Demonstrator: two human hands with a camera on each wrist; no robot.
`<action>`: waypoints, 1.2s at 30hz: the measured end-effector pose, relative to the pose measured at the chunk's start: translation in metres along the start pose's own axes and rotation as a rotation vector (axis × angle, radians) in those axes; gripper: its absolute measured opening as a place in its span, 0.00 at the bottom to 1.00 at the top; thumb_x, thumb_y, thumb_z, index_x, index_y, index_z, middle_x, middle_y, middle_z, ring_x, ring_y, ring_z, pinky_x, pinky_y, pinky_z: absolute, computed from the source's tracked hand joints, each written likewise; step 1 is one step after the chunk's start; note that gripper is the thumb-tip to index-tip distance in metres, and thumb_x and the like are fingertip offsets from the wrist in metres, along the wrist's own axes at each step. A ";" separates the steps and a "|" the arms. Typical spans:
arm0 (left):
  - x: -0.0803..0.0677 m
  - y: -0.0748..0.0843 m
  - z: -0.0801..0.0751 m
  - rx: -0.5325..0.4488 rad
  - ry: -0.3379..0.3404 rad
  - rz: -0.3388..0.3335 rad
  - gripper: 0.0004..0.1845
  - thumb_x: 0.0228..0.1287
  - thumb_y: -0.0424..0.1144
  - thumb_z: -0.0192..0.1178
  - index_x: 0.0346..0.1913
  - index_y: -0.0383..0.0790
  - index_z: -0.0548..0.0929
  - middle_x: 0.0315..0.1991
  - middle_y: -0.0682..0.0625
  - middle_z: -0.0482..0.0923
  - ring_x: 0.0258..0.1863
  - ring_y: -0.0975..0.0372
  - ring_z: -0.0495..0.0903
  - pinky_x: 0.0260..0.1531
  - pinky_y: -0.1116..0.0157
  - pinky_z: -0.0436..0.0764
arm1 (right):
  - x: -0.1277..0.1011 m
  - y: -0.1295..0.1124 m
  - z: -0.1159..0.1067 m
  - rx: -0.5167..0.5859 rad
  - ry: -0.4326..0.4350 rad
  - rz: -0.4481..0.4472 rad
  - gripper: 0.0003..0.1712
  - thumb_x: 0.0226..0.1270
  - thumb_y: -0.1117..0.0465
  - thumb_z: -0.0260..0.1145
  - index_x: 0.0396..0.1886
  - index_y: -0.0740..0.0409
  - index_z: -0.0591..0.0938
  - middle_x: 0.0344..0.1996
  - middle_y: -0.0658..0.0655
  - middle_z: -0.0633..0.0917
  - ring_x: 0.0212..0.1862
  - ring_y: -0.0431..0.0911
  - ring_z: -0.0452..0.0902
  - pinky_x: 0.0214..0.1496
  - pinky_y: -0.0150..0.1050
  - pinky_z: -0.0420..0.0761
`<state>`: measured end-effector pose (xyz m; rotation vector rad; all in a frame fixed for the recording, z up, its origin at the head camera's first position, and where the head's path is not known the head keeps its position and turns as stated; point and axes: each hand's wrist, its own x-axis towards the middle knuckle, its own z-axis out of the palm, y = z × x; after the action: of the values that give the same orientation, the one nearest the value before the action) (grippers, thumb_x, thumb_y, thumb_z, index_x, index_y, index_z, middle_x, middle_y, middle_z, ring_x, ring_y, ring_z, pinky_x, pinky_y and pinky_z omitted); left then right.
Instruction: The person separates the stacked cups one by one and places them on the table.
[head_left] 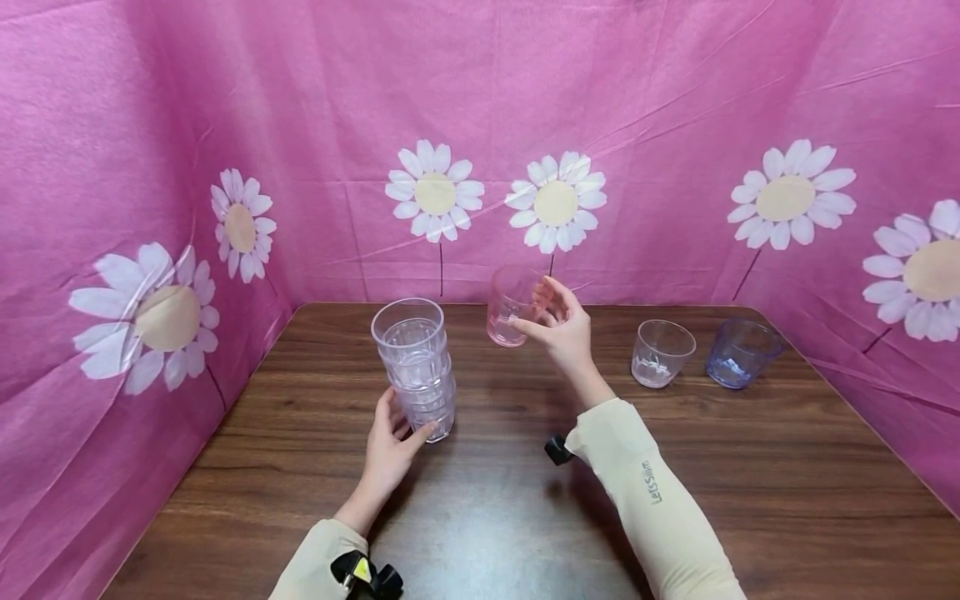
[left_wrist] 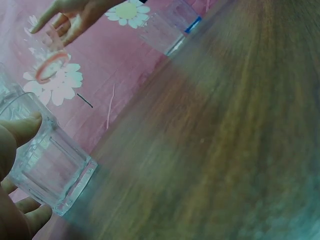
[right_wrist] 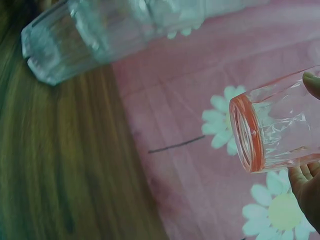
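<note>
My left hand (head_left: pixel 387 446) grips the lowest part of a tall stack of clear plastic tumblers (head_left: pixel 412 354), thumb on the near side. In the left wrist view the bottom tumbler (left_wrist: pixel 52 167) has a thick, faceted base close to the tabletop; whether it touches is hard to tell. To the right of the stack, my right hand (head_left: pixel 561 327) holds a pink transparent tumbler (head_left: pixel 506 321) up in the air between thumb and fingers. Its base, a darker pink ring (right_wrist: pixel 248 132), shows in the right wrist view, well apart from the stack.
On the right side of the brown wooden table (head_left: pixel 495 500) stand a clear tumbler (head_left: pixel 662 354) and a blue tumbler (head_left: pixel 738 354), side by side. A pink cloth (head_left: pixel 637 108) with printed daisies hangs behind the table and along both sides.
</note>
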<state>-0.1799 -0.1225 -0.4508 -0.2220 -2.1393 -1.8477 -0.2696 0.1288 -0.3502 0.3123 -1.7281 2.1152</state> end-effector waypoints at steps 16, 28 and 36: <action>0.001 -0.004 -0.001 0.017 0.004 -0.012 0.42 0.55 0.23 0.70 0.69 0.23 0.58 0.63 0.23 0.65 0.59 0.32 0.71 0.59 0.41 0.74 | 0.001 0.032 -0.035 -0.122 0.082 0.083 0.47 0.45 0.83 0.75 0.69 0.70 0.68 0.59 0.70 0.75 0.60 0.58 0.72 0.59 0.33 0.78; 0.000 -0.005 -0.001 0.013 0.002 -0.023 0.42 0.55 0.24 0.69 0.70 0.24 0.58 0.65 0.24 0.63 0.60 0.32 0.70 0.60 0.41 0.73 | -0.003 0.046 -0.060 -0.176 0.120 0.160 0.46 0.48 0.80 0.75 0.70 0.69 0.67 0.61 0.69 0.74 0.62 0.57 0.70 0.65 0.36 0.74; 0.000 -0.004 -0.002 0.011 0.003 -0.025 0.42 0.55 0.23 0.69 0.70 0.23 0.58 0.65 0.24 0.63 0.60 0.32 0.70 0.60 0.41 0.73 | -0.004 0.051 -0.071 -0.216 0.153 0.188 0.47 0.46 0.81 0.75 0.69 0.70 0.67 0.57 0.62 0.77 0.52 0.40 0.74 0.61 0.31 0.76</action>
<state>-0.1813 -0.1249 -0.4547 -0.1907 -2.1595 -1.8484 -0.2828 0.1892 -0.4126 -0.0738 -1.9355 1.9923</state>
